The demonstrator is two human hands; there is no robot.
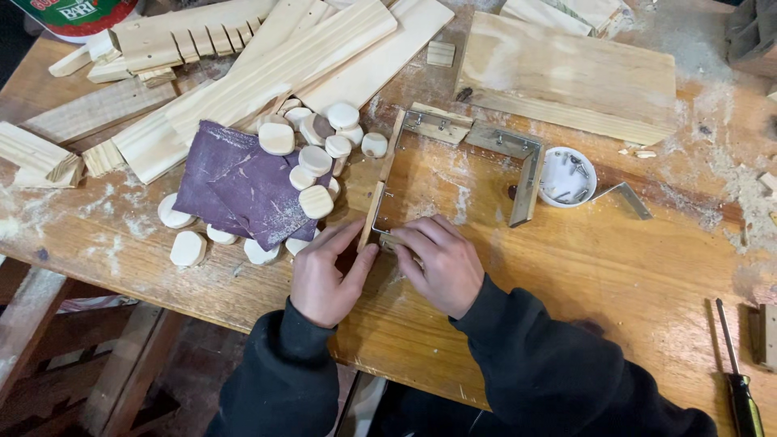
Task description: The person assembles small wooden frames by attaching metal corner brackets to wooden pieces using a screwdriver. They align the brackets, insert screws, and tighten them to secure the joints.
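Dusty wooden workbench [615, 267]: planks [283, 65], wooden discs [316, 158], purple sandpaper [235, 186], perhaps a screwdriver [740, 380].

A single head-worn camera looks steeply down from the near edge of the desk [615, 267], close above it. It faces away from the wearer, whose dark sleeves [534, 364] enter from the near side.

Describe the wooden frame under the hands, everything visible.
The frame is an unfinished open rectangle of thin pale wood strips and grey metal angle brackets, lying flat on the sawdusty bench. Its left strip runs from the far corner toward the hands; a bracket forms the far right corner. The left hand and right hand press its near left corner. Wooden discs touch its left side.
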